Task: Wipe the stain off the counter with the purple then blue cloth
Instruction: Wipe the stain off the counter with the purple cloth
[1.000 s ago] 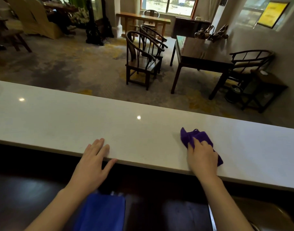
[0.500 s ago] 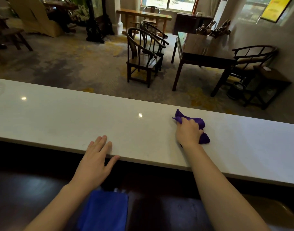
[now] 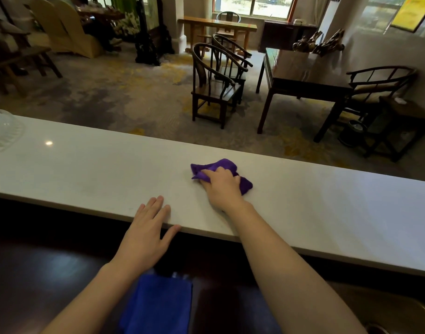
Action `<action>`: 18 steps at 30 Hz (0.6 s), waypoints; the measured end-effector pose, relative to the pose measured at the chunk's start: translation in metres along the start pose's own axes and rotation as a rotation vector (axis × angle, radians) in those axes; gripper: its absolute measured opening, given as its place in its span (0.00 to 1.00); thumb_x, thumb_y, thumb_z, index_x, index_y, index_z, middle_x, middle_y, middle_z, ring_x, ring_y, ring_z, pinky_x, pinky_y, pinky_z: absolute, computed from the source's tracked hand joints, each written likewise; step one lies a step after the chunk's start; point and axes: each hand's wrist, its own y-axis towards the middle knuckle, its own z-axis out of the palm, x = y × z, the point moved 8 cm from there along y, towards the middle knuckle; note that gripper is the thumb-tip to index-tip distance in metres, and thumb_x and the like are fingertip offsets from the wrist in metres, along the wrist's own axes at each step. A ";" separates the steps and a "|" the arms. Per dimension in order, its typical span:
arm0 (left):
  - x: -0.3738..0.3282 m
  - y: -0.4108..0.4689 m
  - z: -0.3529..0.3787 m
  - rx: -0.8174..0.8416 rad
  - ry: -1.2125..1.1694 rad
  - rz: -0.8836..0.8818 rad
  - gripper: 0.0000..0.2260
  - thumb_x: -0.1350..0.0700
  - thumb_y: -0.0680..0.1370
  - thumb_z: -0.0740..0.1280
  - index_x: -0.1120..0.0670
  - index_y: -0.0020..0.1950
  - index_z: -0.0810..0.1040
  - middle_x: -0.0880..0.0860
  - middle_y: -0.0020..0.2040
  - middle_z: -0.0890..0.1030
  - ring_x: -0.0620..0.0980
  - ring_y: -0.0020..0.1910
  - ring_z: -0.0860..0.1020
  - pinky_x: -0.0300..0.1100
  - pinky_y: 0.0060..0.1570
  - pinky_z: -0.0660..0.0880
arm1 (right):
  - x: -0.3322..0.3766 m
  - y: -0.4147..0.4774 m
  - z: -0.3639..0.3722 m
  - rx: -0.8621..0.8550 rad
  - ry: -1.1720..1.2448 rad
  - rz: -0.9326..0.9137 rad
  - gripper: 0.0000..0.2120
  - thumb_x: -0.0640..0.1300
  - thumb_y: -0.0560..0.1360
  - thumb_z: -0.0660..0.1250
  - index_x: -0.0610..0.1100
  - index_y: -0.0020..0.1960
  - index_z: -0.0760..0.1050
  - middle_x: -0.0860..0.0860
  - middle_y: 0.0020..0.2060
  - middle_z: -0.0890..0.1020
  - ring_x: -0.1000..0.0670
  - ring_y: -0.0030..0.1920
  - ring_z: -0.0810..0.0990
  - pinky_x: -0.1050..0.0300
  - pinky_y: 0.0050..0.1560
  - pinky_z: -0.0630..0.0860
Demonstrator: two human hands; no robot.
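Purple cloth point(image 3: 227, 173) bunched on the white worktop point(image 3: 327, 201) a little right of frame centre, its middle covered by the right hand point(image 3: 222, 188), only the crumpled ends showing at upper left and lower right of the knuckles. Fingers curled down over the fabric, pressing it to the surface; fingertips buried in the folds and not visible. No stain to make out anywhere on the pale top, only a glare spot at far left. Left hand point(image 3: 147, 233) lower centre, flat and spread wide, holding nothing, fingers lying on the near edge of the worktop, thumb point(image 3: 171, 231) out along the rim. Blue cloth point(image 3: 157, 303) at bottom centre on the dark lower surface point(image 3: 37, 273), folded flat, its top edge partly hidden behind the left wrist and its lower end cut off by the frame. Both forearms running out of the bottom of the frame. At far left, a clear ribbed dish or lid point(image 3: 2, 133), half cut off. Beyond the worktop, dark wooden chairs point(image 3: 215, 88) upper centre and a dark table point(image 3: 303, 78) upper right, its ornaments too dim to identify.
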 end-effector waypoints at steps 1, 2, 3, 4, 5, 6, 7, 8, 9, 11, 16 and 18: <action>0.000 0.000 0.000 -0.002 0.002 0.005 0.26 0.43 0.78 0.64 0.57 0.71 0.70 0.56 0.77 0.65 0.53 0.78 0.58 0.48 0.77 0.51 | 0.010 -0.005 0.005 0.023 0.007 -0.042 0.16 0.54 0.82 0.59 0.53 0.67 0.73 0.46 0.57 0.76 0.42 0.60 0.72 0.38 0.63 0.63; 0.000 0.001 0.001 -0.003 0.005 0.009 0.26 0.43 0.78 0.64 0.57 0.71 0.70 0.57 0.77 0.65 0.54 0.78 0.59 0.48 0.77 0.51 | 0.020 -0.011 0.009 0.043 0.009 -0.083 0.17 0.54 0.82 0.59 0.53 0.68 0.73 0.46 0.57 0.76 0.42 0.60 0.72 0.39 0.62 0.63; 0.000 0.001 0.001 -0.004 0.007 0.011 0.26 0.43 0.78 0.64 0.57 0.71 0.71 0.57 0.77 0.65 0.54 0.78 0.59 0.49 0.77 0.51 | 0.029 -0.019 0.012 0.056 0.010 -0.123 0.17 0.54 0.82 0.59 0.54 0.69 0.72 0.47 0.57 0.76 0.43 0.59 0.72 0.40 0.61 0.64; 0.000 0.001 0.001 -0.007 0.006 0.011 0.26 0.43 0.78 0.64 0.57 0.71 0.71 0.57 0.77 0.65 0.54 0.78 0.60 0.49 0.77 0.51 | 0.036 -0.027 0.014 0.062 0.009 -0.161 0.18 0.54 0.82 0.59 0.54 0.70 0.72 0.47 0.56 0.76 0.44 0.59 0.73 0.42 0.61 0.64; 0.000 0.001 0.001 -0.009 0.003 0.011 0.27 0.43 0.78 0.64 0.57 0.71 0.70 0.57 0.77 0.65 0.54 0.78 0.59 0.49 0.77 0.51 | 0.042 -0.036 0.015 0.063 0.007 -0.198 0.18 0.54 0.82 0.59 0.54 0.70 0.71 0.48 0.56 0.76 0.44 0.57 0.73 0.43 0.60 0.65; 0.000 0.000 0.001 -0.009 -0.001 0.014 0.27 0.42 0.78 0.64 0.56 0.72 0.69 0.56 0.77 0.65 0.53 0.78 0.59 0.48 0.77 0.51 | 0.045 -0.047 0.015 0.058 0.005 -0.232 0.18 0.54 0.81 0.59 0.54 0.71 0.71 0.48 0.54 0.76 0.45 0.56 0.73 0.44 0.59 0.65; 0.000 0.000 0.000 -0.006 -0.007 0.020 0.28 0.42 0.78 0.63 0.54 0.74 0.67 0.55 0.78 0.65 0.52 0.78 0.59 0.48 0.77 0.51 | 0.047 -0.058 0.014 0.051 0.001 -0.265 0.19 0.53 0.81 0.59 0.55 0.71 0.70 0.49 0.53 0.76 0.46 0.55 0.72 0.45 0.59 0.66; -0.001 0.000 0.000 -0.002 -0.015 0.025 0.28 0.42 0.78 0.63 0.53 0.75 0.66 0.55 0.78 0.65 0.52 0.78 0.58 0.49 0.77 0.51 | 0.048 -0.068 0.013 0.047 -0.004 -0.296 0.19 0.53 0.81 0.59 0.55 0.72 0.70 0.49 0.52 0.75 0.47 0.54 0.72 0.46 0.58 0.66; -0.001 0.000 0.000 0.002 -0.022 0.030 0.27 0.43 0.78 0.63 0.52 0.75 0.66 0.55 0.77 0.65 0.52 0.78 0.59 0.49 0.77 0.51 | 0.048 -0.079 0.011 0.047 -0.007 -0.325 0.19 0.52 0.81 0.59 0.55 0.72 0.69 0.50 0.51 0.74 0.48 0.53 0.71 0.48 0.57 0.65; -0.002 0.000 0.000 0.012 -0.022 0.032 0.25 0.46 0.78 0.65 0.53 0.73 0.67 0.57 0.77 0.65 0.54 0.78 0.59 0.49 0.77 0.51 | 0.044 -0.098 0.009 0.048 0.002 -0.374 0.19 0.51 0.81 0.59 0.55 0.72 0.69 0.53 0.48 0.71 0.50 0.50 0.69 0.51 0.53 0.63; -0.002 0.001 0.000 0.043 -0.036 0.003 0.25 0.52 0.78 0.66 0.58 0.73 0.67 0.58 0.79 0.60 0.54 0.79 0.55 0.48 0.78 0.47 | 0.037 -0.127 0.003 0.047 0.042 -0.414 0.17 0.50 0.81 0.60 0.56 0.69 0.72 0.56 0.45 0.67 0.55 0.47 0.64 0.54 0.50 0.59; -0.002 0.001 0.000 0.053 -0.033 -0.002 0.25 0.53 0.78 0.65 0.57 0.74 0.66 0.57 0.80 0.58 0.53 0.80 0.53 0.47 0.78 0.45 | 0.035 -0.129 0.002 0.053 0.077 -0.386 0.15 0.50 0.81 0.60 0.56 0.67 0.74 0.57 0.45 0.68 0.55 0.47 0.65 0.54 0.50 0.59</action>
